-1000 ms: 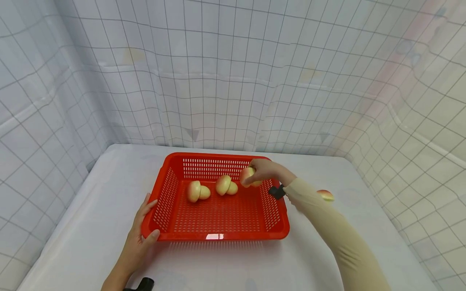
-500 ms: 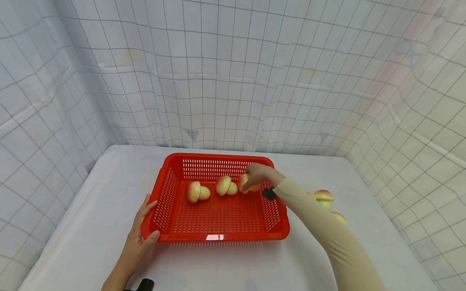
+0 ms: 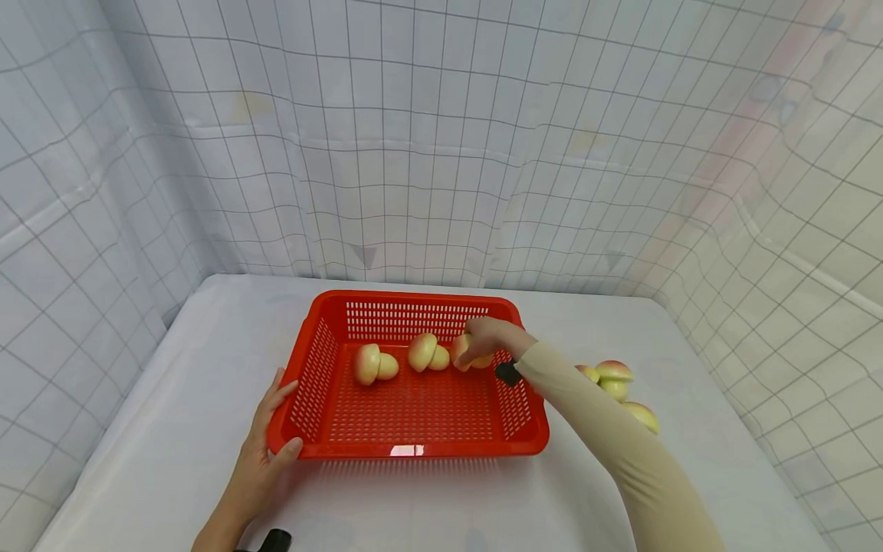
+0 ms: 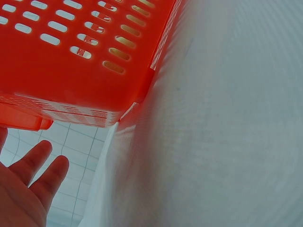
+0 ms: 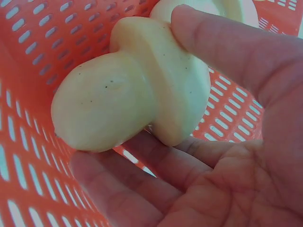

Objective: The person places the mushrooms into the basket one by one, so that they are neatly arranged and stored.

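Note:
A red plastic basket (image 3: 417,448) with slotted walls stands mid-table. Inside, two yellow-and-pink model mushrooms (image 3: 375,364) (image 3: 428,353) lie side by side. My right hand (image 3: 486,339) reaches over the basket's right side and holds a third mushroom (image 5: 106,99) low inside, close to the others. In the right wrist view its thumb lies against the cap and the fingers support it from below. My left hand (image 3: 258,448) rests at the basket's near left corner, thumb on the front rim and a fingertip over the left rim. Its fingers look straight and spread in the left wrist view.
Right of the basket, several more mushrooms (image 3: 614,376) lie on the white-covered table (image 3: 697,460), partly behind the right sleeve (image 3: 607,429). White checked curtains (image 3: 428,153) enclose the back and both sides.
My right hand has lowered the mushroom into the basket and shifted slightly left, still holding it. The right sleeve has moved left, uncovering more mushrooms on the table. The left hand has stayed put.

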`<move>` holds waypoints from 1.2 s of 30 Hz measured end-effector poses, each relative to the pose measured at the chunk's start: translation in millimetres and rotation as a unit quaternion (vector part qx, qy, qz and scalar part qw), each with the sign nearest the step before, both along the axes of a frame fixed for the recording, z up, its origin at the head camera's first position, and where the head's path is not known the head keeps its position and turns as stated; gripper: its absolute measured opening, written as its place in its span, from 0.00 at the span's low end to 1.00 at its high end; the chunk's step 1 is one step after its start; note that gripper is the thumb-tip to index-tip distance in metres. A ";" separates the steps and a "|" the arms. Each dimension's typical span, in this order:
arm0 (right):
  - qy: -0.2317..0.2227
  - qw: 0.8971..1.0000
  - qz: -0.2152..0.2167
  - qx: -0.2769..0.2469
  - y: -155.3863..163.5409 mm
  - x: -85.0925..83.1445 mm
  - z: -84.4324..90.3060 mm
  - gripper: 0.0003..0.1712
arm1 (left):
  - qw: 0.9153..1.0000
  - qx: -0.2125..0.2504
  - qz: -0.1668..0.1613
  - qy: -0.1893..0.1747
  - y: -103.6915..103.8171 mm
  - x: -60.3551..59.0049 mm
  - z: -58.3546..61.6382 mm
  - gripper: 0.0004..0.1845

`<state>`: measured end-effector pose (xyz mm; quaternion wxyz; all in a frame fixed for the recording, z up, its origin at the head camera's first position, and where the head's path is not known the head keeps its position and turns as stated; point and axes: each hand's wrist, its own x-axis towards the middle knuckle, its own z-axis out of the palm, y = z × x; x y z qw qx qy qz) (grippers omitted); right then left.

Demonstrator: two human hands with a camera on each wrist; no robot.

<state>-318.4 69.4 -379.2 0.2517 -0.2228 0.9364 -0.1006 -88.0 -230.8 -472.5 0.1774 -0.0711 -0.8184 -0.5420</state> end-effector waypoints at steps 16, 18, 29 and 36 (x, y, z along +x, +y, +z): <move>0.014 1.000 -0.016 -0.019 3.8 2.5 -4.1 0.24 | 1.000 0.004 -0.001 -0.009 0.7 -0.5 0.6 0.38; 0.013 1.000 -0.020 -0.020 4.4 2.5 -4.8 0.24 | 1.000 0.004 -0.002 -0.006 0.4 -0.5 0.4 0.38; 0.011 0.999 -0.019 -0.036 6.0 2.3 -8.5 0.24 | 1.000 0.004 -0.004 -0.006 -0.4 -1.8 -0.1 0.38; 0.018 0.999 -0.020 -0.045 4.9 3.7 -5.9 0.28 | 1.000 0.001 0.000 -0.004 -0.1 -0.9 0.5 0.38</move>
